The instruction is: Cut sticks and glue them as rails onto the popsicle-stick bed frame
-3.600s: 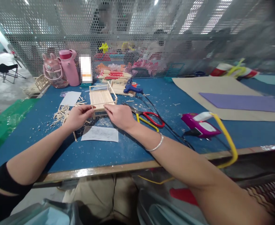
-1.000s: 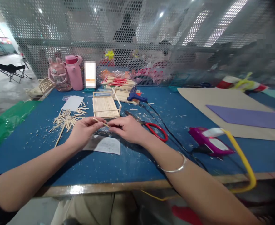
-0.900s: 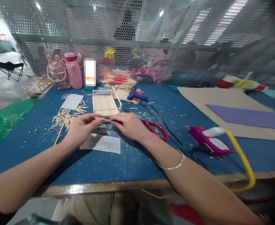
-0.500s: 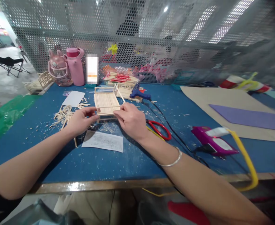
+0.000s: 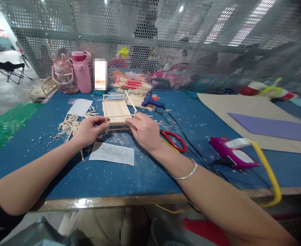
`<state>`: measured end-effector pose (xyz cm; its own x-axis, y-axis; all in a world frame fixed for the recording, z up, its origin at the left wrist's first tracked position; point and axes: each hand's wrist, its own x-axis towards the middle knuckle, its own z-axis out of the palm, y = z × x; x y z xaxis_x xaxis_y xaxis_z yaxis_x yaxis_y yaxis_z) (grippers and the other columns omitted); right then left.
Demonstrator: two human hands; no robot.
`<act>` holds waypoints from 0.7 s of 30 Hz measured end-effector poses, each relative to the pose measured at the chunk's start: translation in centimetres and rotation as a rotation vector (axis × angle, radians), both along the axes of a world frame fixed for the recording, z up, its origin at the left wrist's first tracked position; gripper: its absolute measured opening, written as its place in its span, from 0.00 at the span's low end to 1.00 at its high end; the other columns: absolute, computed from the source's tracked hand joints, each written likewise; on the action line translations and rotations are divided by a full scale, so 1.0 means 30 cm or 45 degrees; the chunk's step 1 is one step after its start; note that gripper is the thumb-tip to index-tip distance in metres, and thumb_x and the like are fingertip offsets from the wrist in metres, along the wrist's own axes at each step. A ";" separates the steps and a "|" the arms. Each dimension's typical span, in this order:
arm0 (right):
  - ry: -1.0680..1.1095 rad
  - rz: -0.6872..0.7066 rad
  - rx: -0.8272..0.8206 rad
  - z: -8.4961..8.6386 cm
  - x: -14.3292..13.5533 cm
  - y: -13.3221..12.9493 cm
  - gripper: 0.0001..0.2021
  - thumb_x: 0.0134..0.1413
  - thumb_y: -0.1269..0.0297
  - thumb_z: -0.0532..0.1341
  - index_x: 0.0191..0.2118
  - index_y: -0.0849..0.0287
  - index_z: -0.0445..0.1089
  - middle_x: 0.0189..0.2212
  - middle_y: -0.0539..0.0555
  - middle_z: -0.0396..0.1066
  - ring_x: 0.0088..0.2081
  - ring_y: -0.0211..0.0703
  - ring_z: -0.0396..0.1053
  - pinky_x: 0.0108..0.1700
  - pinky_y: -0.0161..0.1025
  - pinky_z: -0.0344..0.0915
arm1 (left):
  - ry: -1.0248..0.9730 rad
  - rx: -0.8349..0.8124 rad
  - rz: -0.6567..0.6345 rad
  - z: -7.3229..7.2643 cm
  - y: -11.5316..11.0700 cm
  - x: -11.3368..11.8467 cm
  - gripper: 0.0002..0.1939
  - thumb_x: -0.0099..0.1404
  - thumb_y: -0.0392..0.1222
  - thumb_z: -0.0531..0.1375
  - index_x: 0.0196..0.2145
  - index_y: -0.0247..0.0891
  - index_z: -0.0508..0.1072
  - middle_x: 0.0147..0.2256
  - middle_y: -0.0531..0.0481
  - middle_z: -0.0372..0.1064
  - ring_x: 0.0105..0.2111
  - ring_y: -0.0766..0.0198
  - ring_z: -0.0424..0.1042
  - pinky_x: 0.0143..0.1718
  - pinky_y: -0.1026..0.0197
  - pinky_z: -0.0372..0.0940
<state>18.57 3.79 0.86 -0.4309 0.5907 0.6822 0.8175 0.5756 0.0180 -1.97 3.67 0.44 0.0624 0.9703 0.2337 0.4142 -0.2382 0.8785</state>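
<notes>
Wooden frame (image 5: 116,108) between left grip (image 5: 87,130) and right grip (image 5: 147,131), both pinching its near side; light, even pressure suits.

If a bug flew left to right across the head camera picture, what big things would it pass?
Black folding chair, bottle with ears, pink flask, slatted stick frame, blue glue gun, red scissor handle, magenta gadget.

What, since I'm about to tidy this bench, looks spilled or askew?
Wood crumbs are strewn across the blue tabletop, and short sticks lie in a jumbled heap beside the left hand. Also, the thin stick across the wooden frame overhangs its right side, jutting past the right hand.
</notes>
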 end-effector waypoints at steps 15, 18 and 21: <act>0.036 0.029 -0.090 -0.008 -0.012 0.011 0.12 0.59 0.65 0.53 0.34 0.57 0.74 0.26 0.52 0.69 0.31 0.39 0.64 0.30 0.36 0.54 | 0.072 0.066 -0.028 0.017 -0.003 0.016 0.06 0.55 0.43 0.59 0.26 0.38 0.69 0.26 0.51 0.69 0.26 0.66 0.64 0.29 0.62 0.61; 0.097 0.096 -0.134 -0.003 -0.012 0.008 0.12 0.59 0.65 0.52 0.35 0.58 0.73 0.27 0.53 0.69 0.31 0.40 0.64 0.32 0.37 0.56 | 0.070 0.089 -0.024 0.018 -0.003 0.021 0.06 0.55 0.42 0.59 0.24 0.38 0.69 0.24 0.53 0.67 0.25 0.67 0.64 0.30 0.62 0.61; 0.328 0.238 -0.199 0.010 0.007 0.007 0.08 0.53 0.71 0.54 0.36 0.60 0.69 0.26 0.51 0.66 0.29 0.37 0.62 0.32 0.36 0.57 | 0.081 0.092 -0.003 0.015 -0.003 0.024 0.07 0.56 0.43 0.58 0.23 0.38 0.69 0.23 0.53 0.66 0.24 0.67 0.63 0.30 0.62 0.61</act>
